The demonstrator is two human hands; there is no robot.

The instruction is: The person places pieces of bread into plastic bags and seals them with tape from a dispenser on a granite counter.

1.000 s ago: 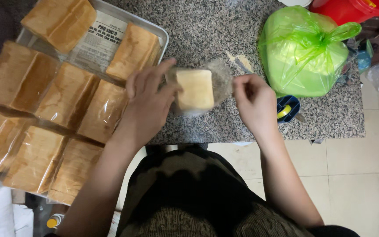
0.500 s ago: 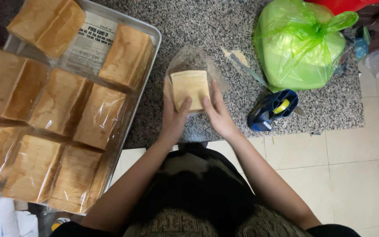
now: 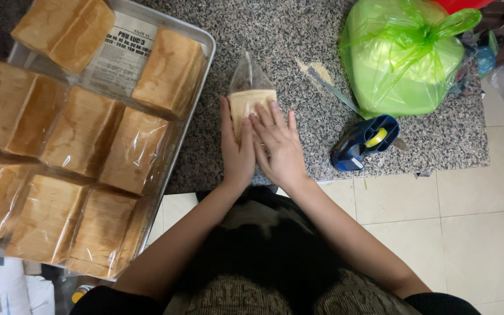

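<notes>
Bagged bread slice (image 3: 251,100): in clear plastic, lying on the speckled stone counter (image 3: 298,35), at 3 o'clock of the metal tray (image 3: 202,41) of wrapped loaves (image 3: 135,149). Left hand (image 3: 235,149) and right hand (image 3: 280,146): fingers flat, pressing its near end, not clenched. Blue tape dispenser (image 3: 361,143) at 3 o'clock; green bag (image 3: 403,55) at 2 o'clock.
</notes>
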